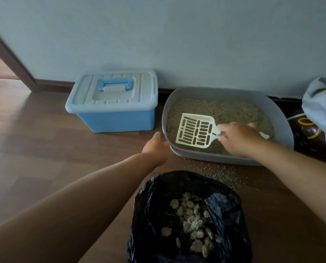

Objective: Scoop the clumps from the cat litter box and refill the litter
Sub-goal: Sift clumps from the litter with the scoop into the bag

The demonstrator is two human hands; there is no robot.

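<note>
one scoop (195,130), long axis left-right, head left; right hand (238,138) fingers grip handle; left hand (156,149) fingers unclear.

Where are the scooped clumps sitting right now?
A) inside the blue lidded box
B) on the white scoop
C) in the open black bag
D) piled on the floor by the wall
C: the clumps lie in the open black bag near the camera; the scoop in the right hand carries none, and the blue box has its lid on.
</note>
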